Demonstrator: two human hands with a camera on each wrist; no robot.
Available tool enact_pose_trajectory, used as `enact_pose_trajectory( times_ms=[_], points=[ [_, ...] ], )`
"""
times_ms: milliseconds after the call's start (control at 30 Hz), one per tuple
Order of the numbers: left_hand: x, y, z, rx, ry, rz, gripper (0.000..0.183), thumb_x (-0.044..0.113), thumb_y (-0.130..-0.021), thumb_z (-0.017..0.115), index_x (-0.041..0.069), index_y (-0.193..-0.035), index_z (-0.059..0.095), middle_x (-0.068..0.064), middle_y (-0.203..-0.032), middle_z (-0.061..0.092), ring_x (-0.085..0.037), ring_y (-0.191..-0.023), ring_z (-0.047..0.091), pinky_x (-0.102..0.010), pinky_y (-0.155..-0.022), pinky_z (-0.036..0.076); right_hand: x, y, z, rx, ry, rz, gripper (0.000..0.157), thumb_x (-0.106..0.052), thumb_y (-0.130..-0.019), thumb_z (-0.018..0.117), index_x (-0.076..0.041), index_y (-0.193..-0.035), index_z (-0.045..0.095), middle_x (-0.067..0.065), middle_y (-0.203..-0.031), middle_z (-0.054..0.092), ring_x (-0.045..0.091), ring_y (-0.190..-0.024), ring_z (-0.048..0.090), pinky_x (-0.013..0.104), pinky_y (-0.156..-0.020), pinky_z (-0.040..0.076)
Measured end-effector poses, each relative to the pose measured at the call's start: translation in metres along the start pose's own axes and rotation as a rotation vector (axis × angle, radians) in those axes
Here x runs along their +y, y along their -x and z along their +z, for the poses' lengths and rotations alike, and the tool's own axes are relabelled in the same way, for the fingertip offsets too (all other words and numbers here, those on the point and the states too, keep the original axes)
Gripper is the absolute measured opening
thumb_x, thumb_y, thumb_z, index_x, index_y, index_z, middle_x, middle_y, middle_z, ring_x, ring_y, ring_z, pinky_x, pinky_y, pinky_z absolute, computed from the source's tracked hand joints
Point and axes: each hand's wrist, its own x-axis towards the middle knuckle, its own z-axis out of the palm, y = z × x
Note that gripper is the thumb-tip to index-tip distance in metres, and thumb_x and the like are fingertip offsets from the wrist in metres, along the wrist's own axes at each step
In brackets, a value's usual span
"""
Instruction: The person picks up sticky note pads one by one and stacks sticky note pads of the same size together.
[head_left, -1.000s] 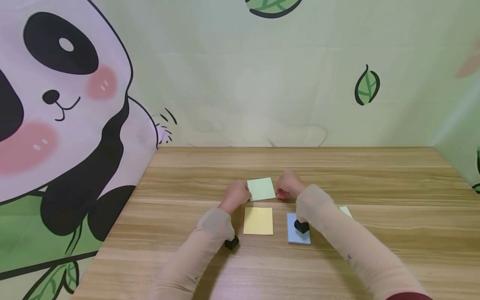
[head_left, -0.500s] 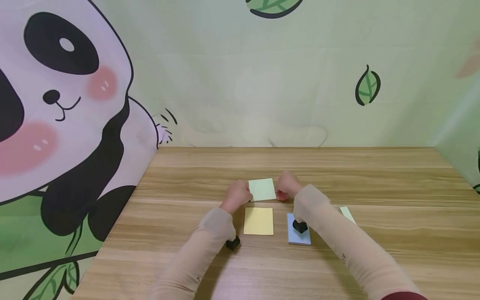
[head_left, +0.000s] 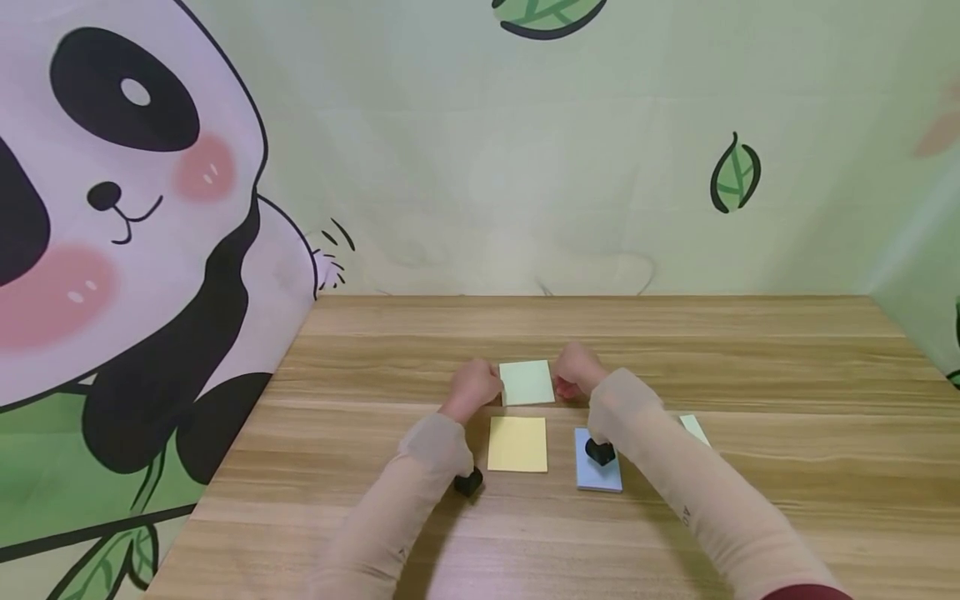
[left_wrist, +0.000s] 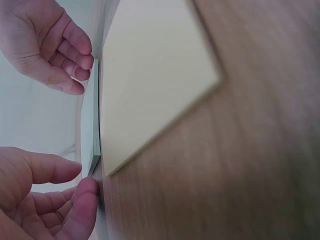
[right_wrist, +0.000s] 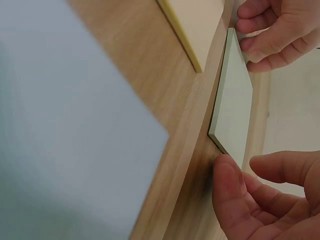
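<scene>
A pale green pad of sticky notes (head_left: 527, 383) lies flat on the wooden table between both hands. My left hand (head_left: 474, 387) is at its left side, loosely curved fingertips against the edge near a corner. At the opposite edge is my right hand (head_left: 579, 370); in the right wrist view its index fingertip (right_wrist: 227, 175) touches the pad's side, with the thumb held apart. Neither hand closes around the pad. Just nearer lies a yellow sticky-note pad (head_left: 517, 444). A blue pad (head_left: 597, 477) lies under the right wrist, partly hidden by its black wrist camera (head_left: 600, 452).
Another pale green pad (head_left: 694, 429) shows beyond the right forearm, which covers most of it. A second black wrist camera (head_left: 468, 482) hangs below the left wrist. Behind the wooden table (head_left: 780, 358) rises a printed panda backdrop (head_left: 480, 167).
The far green pad has shifted slightly right and turned a little, so its edges sit closer to square with the yellow pad. Both hands stay at its sides.
</scene>
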Motion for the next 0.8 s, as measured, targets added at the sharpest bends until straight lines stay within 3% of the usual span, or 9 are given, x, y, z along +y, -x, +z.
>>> enact_pose_trajectory(
  times_ms=[167,400,533,800],
  points=[
    [0.002,-0.003,0.002,-0.011,0.050,-0.008,0.038,-0.001,-0.075,0.046,0.014,-0.049,0.022,0.004,-0.045,0.019,-0.010,-0.041,0.015,-0.022,-0.039,0.015,0.001,-0.005,0.001,0.017,-0.031,0.013,0.013,0.007,-0.074,0.047,-0.002,-0.064,0.046,0.004,-0.049,0.048,0.013,-0.041,0.049,0.025,-0.046,0.049],
    [0.005,-0.005,0.003,0.002,0.063,0.004,0.039,-0.002,-0.074,0.045,0.015,-0.050,0.019,0.005,-0.046,0.015,-0.010,-0.043,0.012,-0.021,-0.040,0.013,0.006,-0.022,0.002,-0.021,-0.054,0.040,0.006,0.008,-0.071,0.048,0.004,-0.068,0.049,0.006,-0.048,0.046,0.016,-0.040,0.050,0.029,-0.045,0.049],
    [0.007,-0.006,0.002,0.010,0.053,-0.002,0.040,-0.002,-0.075,0.046,0.015,-0.050,0.020,0.005,-0.046,0.016,-0.010,-0.042,0.013,-0.021,-0.039,0.013,0.001,-0.015,0.001,0.006,-0.075,0.066,0.006,0.008,-0.073,0.048,0.003,-0.069,0.050,0.005,-0.048,0.046,0.015,-0.040,0.048,0.027,-0.045,0.048],
    [0.010,-0.007,0.003,0.014,0.068,-0.036,0.039,0.001,-0.077,0.047,0.015,-0.053,0.020,0.004,-0.047,0.016,-0.010,-0.042,0.016,-0.021,-0.040,0.015,-0.001,-0.004,0.000,0.032,-0.138,0.040,0.012,0.003,-0.075,0.045,-0.001,-0.064,0.047,0.003,-0.050,0.045,0.011,-0.040,0.046,0.023,-0.042,0.046]
  ],
)
